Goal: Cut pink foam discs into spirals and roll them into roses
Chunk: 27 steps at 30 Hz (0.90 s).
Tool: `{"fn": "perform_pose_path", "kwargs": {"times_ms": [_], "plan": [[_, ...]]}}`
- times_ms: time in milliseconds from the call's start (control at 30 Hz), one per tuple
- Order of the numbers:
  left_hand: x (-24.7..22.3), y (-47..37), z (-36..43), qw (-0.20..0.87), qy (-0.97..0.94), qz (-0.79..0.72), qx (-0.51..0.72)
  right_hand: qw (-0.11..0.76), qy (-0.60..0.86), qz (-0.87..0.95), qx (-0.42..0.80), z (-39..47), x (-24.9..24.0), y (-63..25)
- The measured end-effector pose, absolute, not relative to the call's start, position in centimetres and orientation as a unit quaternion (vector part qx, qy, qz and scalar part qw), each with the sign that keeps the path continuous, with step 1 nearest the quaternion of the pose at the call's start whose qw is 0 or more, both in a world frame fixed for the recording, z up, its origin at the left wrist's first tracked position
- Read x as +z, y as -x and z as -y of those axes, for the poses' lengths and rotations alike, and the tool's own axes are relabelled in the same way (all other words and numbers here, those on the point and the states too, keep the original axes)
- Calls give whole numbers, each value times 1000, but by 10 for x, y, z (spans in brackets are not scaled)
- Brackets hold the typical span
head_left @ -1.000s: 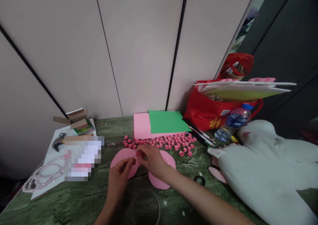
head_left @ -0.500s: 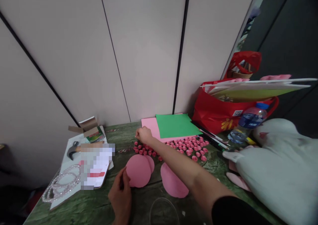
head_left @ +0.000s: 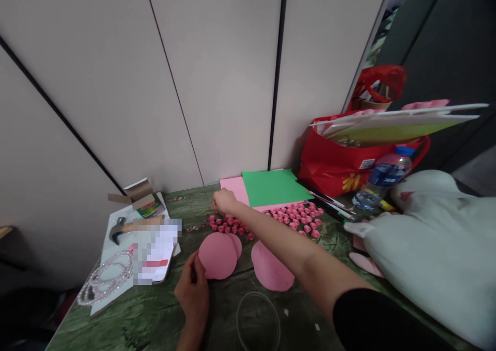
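Pink paper balls (head_left: 271, 220) lie in a row on the surface (head_left: 147, 315), just under the right hand (head_left: 223, 202), which is curled shut above the row's left end. The left hand (head_left: 192, 293) is nearer the body, fingers bent, touching the edge of a pink paper circle (head_left: 217, 256).

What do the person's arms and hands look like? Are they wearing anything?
Both hands are bare: no gloves, rings or watch can be seen on the left hand or the right hand. The right arm is bare up to a black sleeve that covers its upper part, near the bottom edge of the picture. The left forearm shows no sleeve.
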<state>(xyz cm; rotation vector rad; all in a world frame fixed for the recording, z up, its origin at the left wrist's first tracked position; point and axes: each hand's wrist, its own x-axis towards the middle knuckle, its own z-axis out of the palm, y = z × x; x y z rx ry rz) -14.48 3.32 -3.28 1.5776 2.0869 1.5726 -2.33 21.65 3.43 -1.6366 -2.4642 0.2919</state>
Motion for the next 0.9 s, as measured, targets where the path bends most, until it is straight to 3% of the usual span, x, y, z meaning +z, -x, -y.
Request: {"fn": "perform_pose_path", "kwargs": {"times_ms": [367,667,767,900], "plan": [[-32,143,-33,7,-527,-685,503,253,492,828,94,-160,82,-86],[-27,127,-22,-97,-614,-610,491,241,483,833,124,-48,15,-154],[-26,118,-18,-101,-666,-571,470,269,542,786,127,-36,-5,-159],[-21,100,-18,-68,-743,-505,434,241,652,704,144,-35,-18,-156]]}}
